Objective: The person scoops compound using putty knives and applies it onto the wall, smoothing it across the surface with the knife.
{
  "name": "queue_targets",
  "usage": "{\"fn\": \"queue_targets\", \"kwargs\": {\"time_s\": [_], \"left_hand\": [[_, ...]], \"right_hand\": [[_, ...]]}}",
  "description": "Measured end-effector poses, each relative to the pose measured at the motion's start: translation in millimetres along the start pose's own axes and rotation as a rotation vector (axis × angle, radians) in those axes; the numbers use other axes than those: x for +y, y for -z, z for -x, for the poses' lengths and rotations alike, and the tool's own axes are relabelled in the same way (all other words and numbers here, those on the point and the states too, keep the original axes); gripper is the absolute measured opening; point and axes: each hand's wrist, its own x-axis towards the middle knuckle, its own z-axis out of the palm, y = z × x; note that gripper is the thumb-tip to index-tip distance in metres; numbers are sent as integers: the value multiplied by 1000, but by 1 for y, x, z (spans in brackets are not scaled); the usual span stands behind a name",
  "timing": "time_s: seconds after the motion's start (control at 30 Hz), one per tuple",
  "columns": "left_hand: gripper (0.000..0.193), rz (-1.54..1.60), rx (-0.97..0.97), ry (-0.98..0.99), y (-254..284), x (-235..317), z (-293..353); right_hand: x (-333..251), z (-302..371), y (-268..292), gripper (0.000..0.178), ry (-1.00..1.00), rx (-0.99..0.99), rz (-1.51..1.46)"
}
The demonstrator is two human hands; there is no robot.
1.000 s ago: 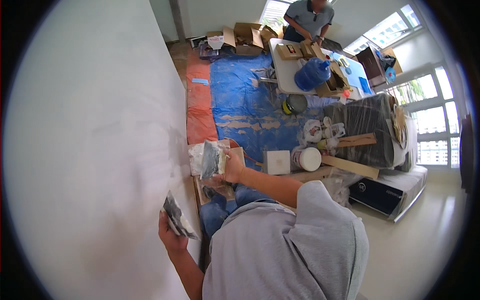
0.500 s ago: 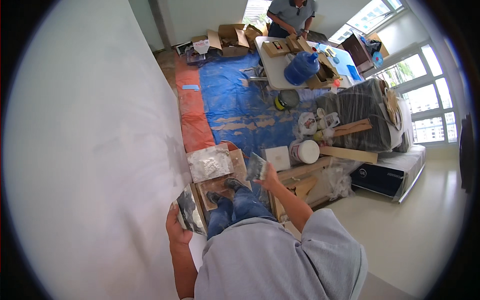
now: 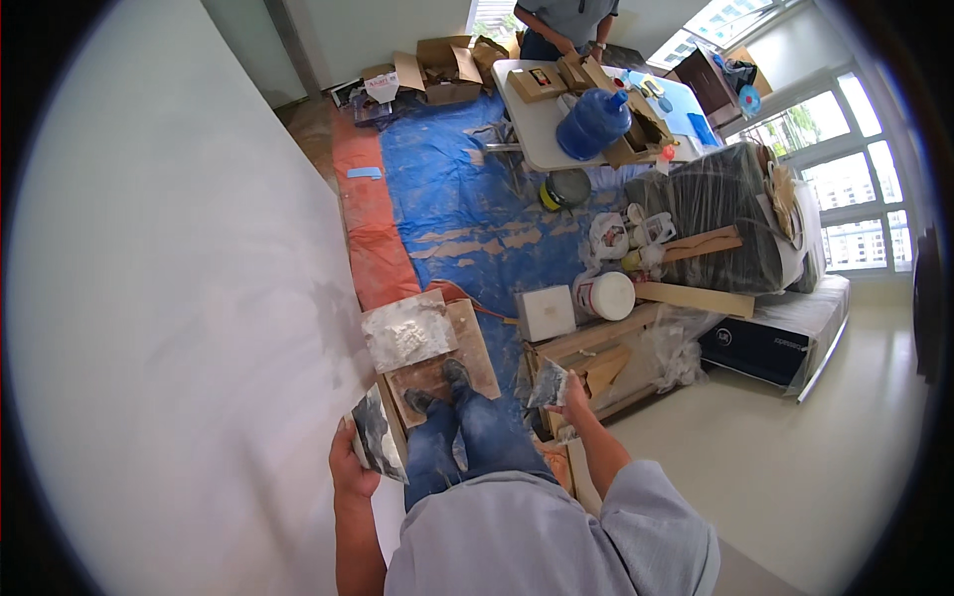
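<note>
My left hand is closed on the edge of a flat plaster-smeared board, dark grey and white, close beside the white wall. Lower right of the picture's middle, my right hand grips a wide scraper. Its flat grey blade, with pale smears, points left, away from the wall and clear of the board. The fingers of the right hand are partly hidden. Faint grey patches show on the wall.
My feet stand on a brown wooden board, beside a sheet heaped with white material. Blue tarp covers the floor ahead. On the right are a white bucket, timber planks and wrapped furniture. Another person stands behind a cluttered table.
My right hand has moved right and down with the scraper, farther from the wall. The left hand still holds the smeared board at nearly the same place. My view has shifted slightly.
</note>
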Motion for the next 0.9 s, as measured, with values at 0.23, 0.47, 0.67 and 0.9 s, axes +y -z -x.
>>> {"fn": "queue_targets", "kwargs": {"time_s": [0.23,0.47,0.67,0.9], "left_hand": [[33,33,65,4,-4,-53,-65],[34,60,8,-32,37,-92,-133],[31,83,189,-47,57,-118,-204],[27,223,215,-46,186,-169,-308]], "right_hand": [[-51,-57,-79,75,-31,-167,161],[-67,-185,-122,83,27,-327,185],[-58,-286,-167,88,147,-278,256],[-23,-363,-245,83,252,-331,448]]}}
